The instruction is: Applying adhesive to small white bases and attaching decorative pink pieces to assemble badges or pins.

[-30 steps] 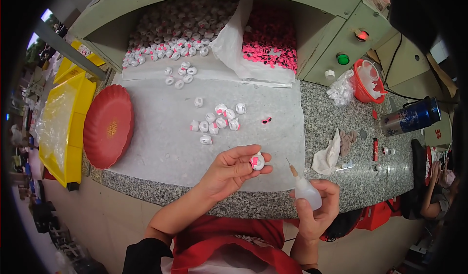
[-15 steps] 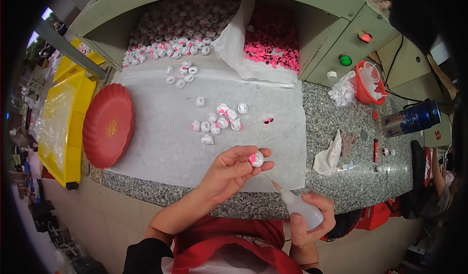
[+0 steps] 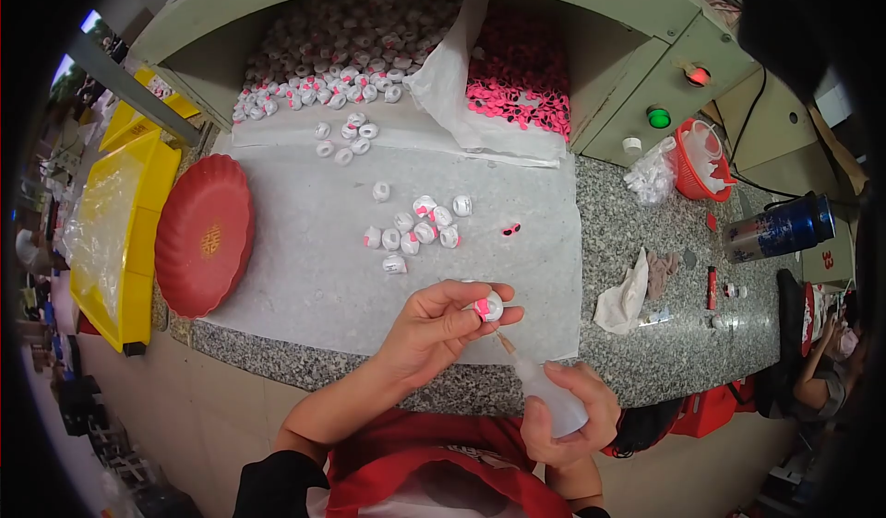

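A small white-and-pink cap [image 3: 487,307] sits pinched in the left hand [image 3: 432,329] at lower centre, while the right hand [image 3: 570,416] grips a squeeze bottle [image 3: 546,395] of clear liquid.

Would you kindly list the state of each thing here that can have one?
left hand: pinching a white-and-pink piece
right hand: gripping a squeeze bottle, nozzle tilted up at the piece
red plate: lying bare
green lamp: looks lit
dark flask: lying on its side
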Motion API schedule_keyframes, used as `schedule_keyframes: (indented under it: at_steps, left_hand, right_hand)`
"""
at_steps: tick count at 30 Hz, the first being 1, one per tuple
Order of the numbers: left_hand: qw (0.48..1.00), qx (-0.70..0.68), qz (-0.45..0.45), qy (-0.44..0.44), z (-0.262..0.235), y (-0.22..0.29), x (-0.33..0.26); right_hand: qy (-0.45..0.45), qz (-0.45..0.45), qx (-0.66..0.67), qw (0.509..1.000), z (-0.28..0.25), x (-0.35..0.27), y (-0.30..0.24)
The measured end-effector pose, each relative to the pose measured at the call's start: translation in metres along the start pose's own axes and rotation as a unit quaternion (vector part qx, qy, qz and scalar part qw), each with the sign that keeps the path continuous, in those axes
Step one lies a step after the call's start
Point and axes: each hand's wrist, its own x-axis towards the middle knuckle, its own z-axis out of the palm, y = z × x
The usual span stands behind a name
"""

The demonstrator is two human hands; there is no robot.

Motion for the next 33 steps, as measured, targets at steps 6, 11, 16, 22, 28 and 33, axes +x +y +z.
schedule_keyframes:
  at_steps: [6,11,16,22,28,33]
  left_hand:
    - [1.000,0.004,0.006,-0.004,-0.002,0.000,-0.001]
    - [1.000,0.007,0.008,-0.009,-0.003,0.000,-0.001]
    - [1.000,0.007,0.010,-0.009,-0.003,0.000,-0.002]
    - [1.000,0.011,0.013,-0.011,-0.003,0.000,-0.002]
    - [0.999,0.033,0.032,-0.021,-0.002,-0.001,-0.001]
    - [0.998,0.044,0.043,-0.027,-0.004,-0.001,0.000]
  right_hand:
    - [-0.002,0.002,-0.006,1.000,0.001,0.001,-0.001]
    - [0.002,0.003,-0.005,1.000,0.002,0.002,-0.001]
    - [0.001,0.005,0.006,1.000,0.002,0.003,0.000]
    - [0.005,-0.005,0.002,1.000,0.003,0.005,-0.001]
    - [-0.005,-0.047,0.007,0.999,0.003,0.010,0.001]
    - [-0.009,-0.056,0.018,0.998,0.002,0.012,0.000]
